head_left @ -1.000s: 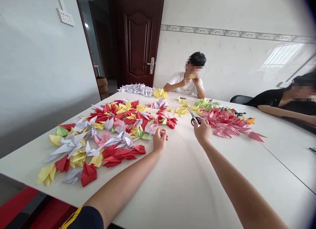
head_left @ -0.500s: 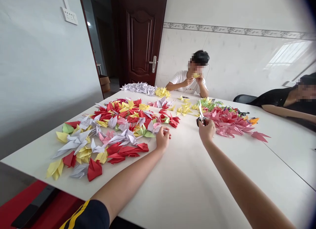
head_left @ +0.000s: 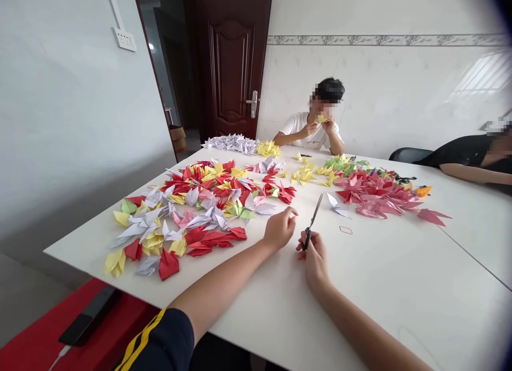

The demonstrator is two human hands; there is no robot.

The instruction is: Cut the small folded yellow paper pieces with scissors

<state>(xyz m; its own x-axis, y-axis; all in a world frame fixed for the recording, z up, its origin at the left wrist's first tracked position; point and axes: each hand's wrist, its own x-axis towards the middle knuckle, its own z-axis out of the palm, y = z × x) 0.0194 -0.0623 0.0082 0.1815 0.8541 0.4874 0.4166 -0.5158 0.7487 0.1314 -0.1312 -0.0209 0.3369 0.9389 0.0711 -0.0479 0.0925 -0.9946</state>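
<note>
My right hand (head_left: 317, 256) grips a pair of scissors (head_left: 312, 222) by the black handles, the blades pointing up and away from me. Close by on the left is my left hand (head_left: 280, 228), its fingers curled together above the table; whatever they hold, if anything, is hidden. Left of it spreads a large pile of folded paper cranes (head_left: 216, 195) in red, white, yellow, pink and green. A single white folded paper piece (head_left: 339, 206) lies beyond the scissors, beside a heap of pink paper cranes (head_left: 376, 195).
Across the white table (head_left: 380, 291) sits a person in a white shirt (head_left: 310, 128), holding a yellow paper piece. Another person's arm (head_left: 476, 174) rests at the right. White cranes (head_left: 232, 143) and yellow ones (head_left: 268, 148) are heaped at the far edge. A red seat (head_left: 92, 317) stands front left.
My right hand has drawn back toward me and left with the scissors, closer to my left hand. The white paper piece now shows near the pink heap. The view has shifted slightly.
</note>
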